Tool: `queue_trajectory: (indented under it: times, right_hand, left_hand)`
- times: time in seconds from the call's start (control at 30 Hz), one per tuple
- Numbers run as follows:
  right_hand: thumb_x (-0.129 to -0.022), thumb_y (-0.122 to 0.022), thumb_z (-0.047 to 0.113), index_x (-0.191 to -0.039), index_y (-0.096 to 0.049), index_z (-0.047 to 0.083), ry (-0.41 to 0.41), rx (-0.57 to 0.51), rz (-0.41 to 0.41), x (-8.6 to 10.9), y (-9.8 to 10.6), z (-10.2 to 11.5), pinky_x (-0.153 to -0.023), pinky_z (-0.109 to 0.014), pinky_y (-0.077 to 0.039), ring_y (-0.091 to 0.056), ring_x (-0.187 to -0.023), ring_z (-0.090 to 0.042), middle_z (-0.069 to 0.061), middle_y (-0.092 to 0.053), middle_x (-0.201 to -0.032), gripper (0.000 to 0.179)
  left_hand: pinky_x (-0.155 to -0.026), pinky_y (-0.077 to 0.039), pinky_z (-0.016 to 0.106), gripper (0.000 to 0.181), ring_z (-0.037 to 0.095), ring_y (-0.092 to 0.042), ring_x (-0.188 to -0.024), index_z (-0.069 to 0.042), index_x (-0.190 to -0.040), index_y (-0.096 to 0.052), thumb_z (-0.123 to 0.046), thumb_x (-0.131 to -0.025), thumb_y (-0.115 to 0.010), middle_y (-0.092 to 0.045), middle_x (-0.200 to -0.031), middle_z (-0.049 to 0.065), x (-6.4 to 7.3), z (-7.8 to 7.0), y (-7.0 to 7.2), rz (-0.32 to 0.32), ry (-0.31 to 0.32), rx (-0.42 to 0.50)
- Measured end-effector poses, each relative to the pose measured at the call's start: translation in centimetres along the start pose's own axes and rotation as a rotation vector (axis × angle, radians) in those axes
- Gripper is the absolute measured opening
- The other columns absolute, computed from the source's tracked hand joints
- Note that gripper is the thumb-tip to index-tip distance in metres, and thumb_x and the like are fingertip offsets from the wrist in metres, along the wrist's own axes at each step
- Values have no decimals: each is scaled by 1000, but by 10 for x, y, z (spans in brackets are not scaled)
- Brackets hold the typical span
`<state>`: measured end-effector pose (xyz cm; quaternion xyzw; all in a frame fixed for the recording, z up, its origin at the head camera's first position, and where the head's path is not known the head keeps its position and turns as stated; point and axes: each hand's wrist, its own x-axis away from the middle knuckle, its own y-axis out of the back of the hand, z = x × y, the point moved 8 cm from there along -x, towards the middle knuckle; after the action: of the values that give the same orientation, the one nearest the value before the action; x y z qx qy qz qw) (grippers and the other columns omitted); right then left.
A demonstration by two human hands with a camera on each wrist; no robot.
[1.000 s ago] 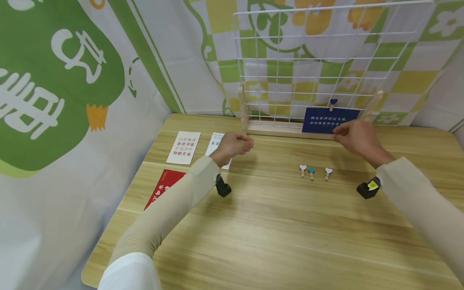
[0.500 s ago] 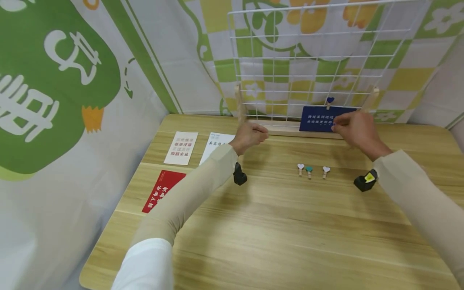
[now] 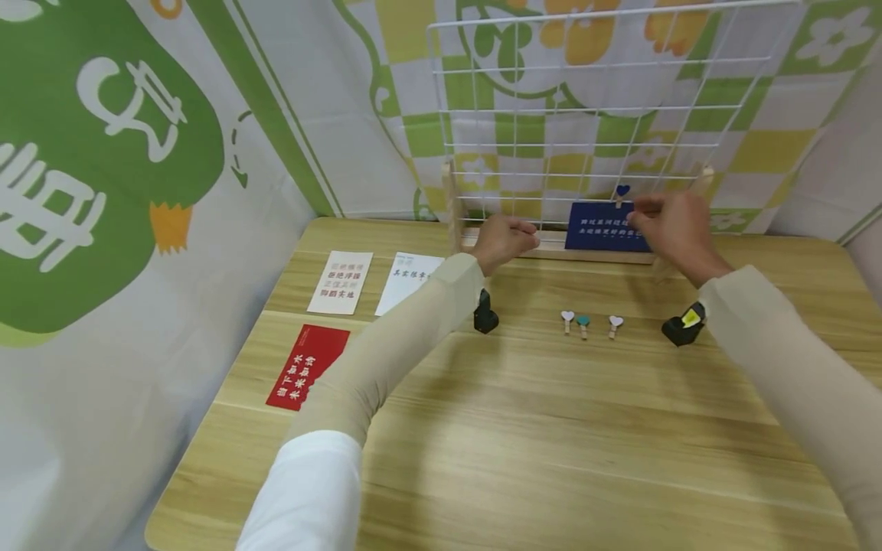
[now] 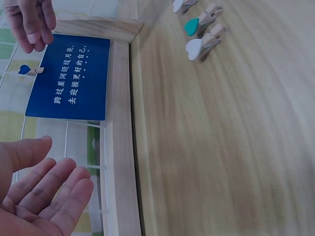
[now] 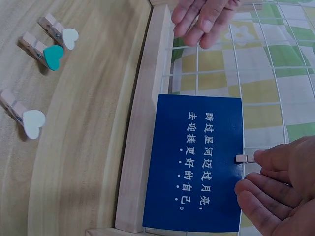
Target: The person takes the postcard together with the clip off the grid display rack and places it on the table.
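A dark blue card (image 3: 598, 228) with white writing hangs low on the white wire grid (image 4: 67, 140). A wooden clothespin with a blue heart (image 3: 622, 192) sits at its top edge. My right hand (image 3: 678, 228) hovers by the card's upper right part, its fingers loosely bent; in the left wrist view they are apart from the clothespin. From the right wrist view I cannot tell whether the fingertips touch the card. To the card's left, my left hand (image 3: 505, 241) is held with relaxed fingers and nothing in it, palm showing in the left wrist view.
The grid stands in a wooden base (image 4: 120, 147) at the table's back. Several cards lie at the left: a white card (image 3: 341, 283), another white card (image 3: 406, 279) partly under the sleeve, and a red card (image 3: 303, 371). Heart clothespins, white (image 3: 615, 325) and teal (image 3: 583, 325), lie in front.
My left hand has moved right along the base toward the blue card, uncovering more of the left cards. My right hand has risen slightly along the card, which stays on the grid.
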<state>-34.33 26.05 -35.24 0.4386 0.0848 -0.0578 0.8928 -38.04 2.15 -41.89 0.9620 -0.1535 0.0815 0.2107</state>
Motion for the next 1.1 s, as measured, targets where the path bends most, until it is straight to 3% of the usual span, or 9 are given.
queue_trajectory:
  times: [0.1,0.2,0.27,0.33,0.5,0.83,1.1]
  right_hand:
    - [-94,-63,16,-118,-68,-4,-8,15,-9,-3,2,-1,-61,-12,-42,-68,-100,-42,-25,-69,-113,32]
    - [-95,-62,17,-119,-68,-4,-18,10,-14,-6,3,-1,-74,-31,-55,-67,-103,-42,-24,-68,-115,32]
    - [-95,-61,17,-121,-66,-3,-20,5,-12,-7,2,-1,-83,-46,-55,-66,-105,-42,-24,-67,-118,33]
    - [-96,-60,16,-123,-65,-3,-22,-10,-10,-9,1,0,-89,-53,-53,-66,-106,-42,-24,-66,-120,34]
    - [-97,-57,16,-127,-62,-5,-18,-29,5,-15,-6,6,-91,-54,-53,-64,-108,-44,-27,-64,-123,36]
    - [-95,-55,12,-120,-67,-5,-20,7,-87,-24,-4,8,-91,-54,-51,-65,-102,-44,-29,-67,-113,33]
    - [-93,-55,11,-119,-67,-5,-5,33,-145,-25,-5,9,-94,-53,-49,-65,-100,-45,-28,-68,-111,33]
  left_hand:
    - [-94,-56,33,35,23,-67,-110,-3,-126,-65,-11,-92,-68,-70,-121,11,-5,-5,-7,5,3,-31]
    - [-90,-57,29,34,23,-68,-109,-3,-125,-66,-11,-92,-69,-71,-118,11,-11,-11,-13,4,-18,-64]
    - [-87,-57,26,34,23,-69,-108,-3,-125,-66,-11,-92,-68,-72,-117,12,-15,-15,-17,4,-38,-84]
    - [-85,-56,24,34,23,-69,-106,-2,-125,-66,-10,-92,-68,-72,-116,13,-20,-20,-20,3,-56,-92]
    - [-78,-55,18,32,18,-70,-102,-6,-122,-68,-13,-91,-70,-73,-114,9,-30,-31,-23,-38,-82,-169]
    - [-78,-51,12,28,10,-71,-98,-12,-115,-74,-17,-87,-74,-76,-108,0,-37,-45,-29,-127,-88,-266]
    - [-71,-54,16,24,12,-71,-89,-10,-110,-76,-14,-86,-76,-77,-102,1,-42,-42,-39,-226,-40,-219]
